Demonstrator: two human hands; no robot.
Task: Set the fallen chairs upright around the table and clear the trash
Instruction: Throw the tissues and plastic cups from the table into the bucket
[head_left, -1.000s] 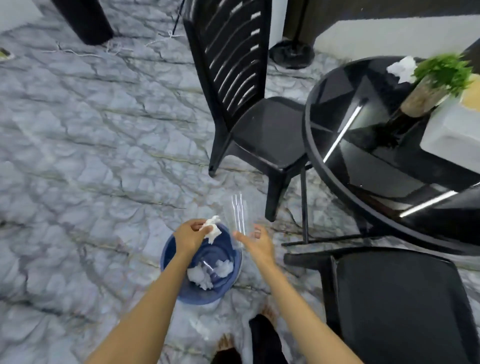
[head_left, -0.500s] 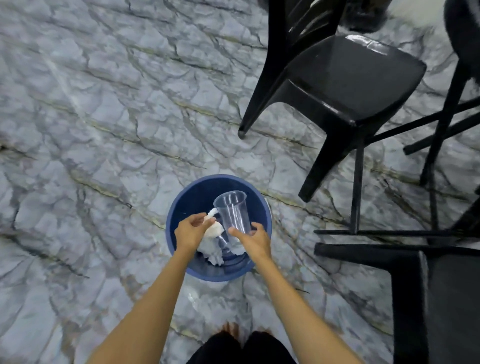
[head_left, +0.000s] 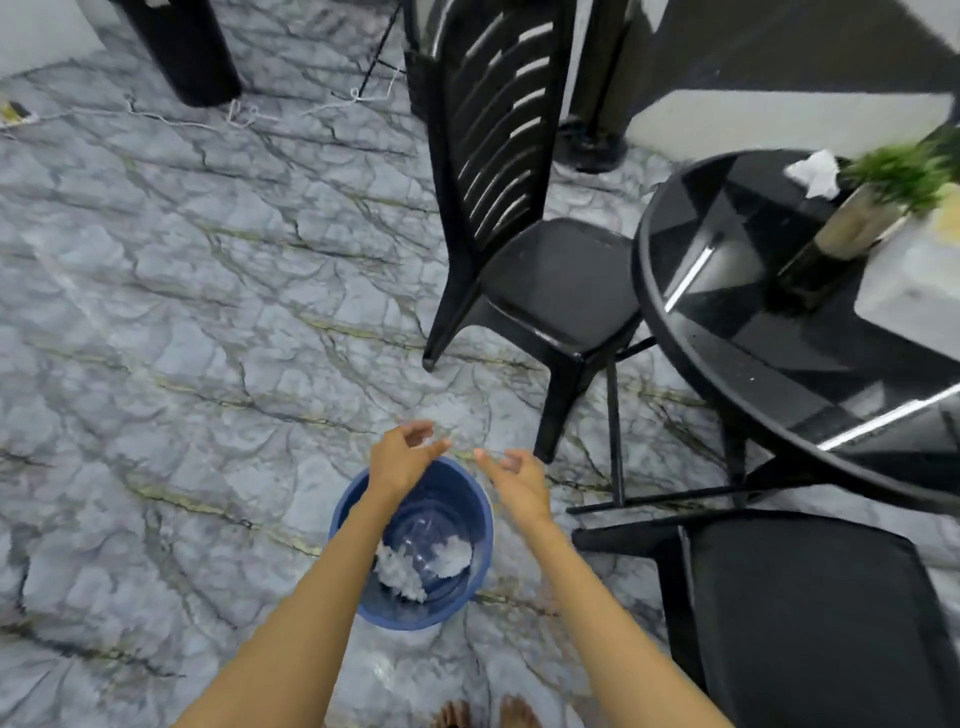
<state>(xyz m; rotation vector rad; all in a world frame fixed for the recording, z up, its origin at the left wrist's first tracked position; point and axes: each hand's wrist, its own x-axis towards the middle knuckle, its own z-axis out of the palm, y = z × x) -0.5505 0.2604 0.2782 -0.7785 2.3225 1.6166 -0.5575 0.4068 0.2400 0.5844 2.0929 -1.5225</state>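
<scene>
- The left hand (head_left: 402, 457) and right hand (head_left: 511, 475) hover at lower centre over the blue bin (head_left: 415, 616), fingers loosely curled, both released and holding nothing.
- Crumpled tissues (head_left: 400, 574) and a clear cup (head_left: 428, 527) lie inside the bin.
- A black chair (head_left: 550, 280) stands upright at centre beside the round worktop (head_left: 727, 332); a second chair (head_left: 800, 613) fills the lower right.
- A tissue wad (head_left: 815, 171) lies on the worktop at upper right, near a potted plant (head_left: 883, 197).

Under my feet (head_left: 511, 714) the grey marbled floor (head_left: 156, 338) carries the blue bin (head_left: 415, 618), two upright chairs (head_left: 561, 280) and the round table (head_left: 727, 374). On the table lie a crumpled tissue (head_left: 815, 174), a plant (head_left: 883, 208) and a white box (head_left: 914, 291).
</scene>
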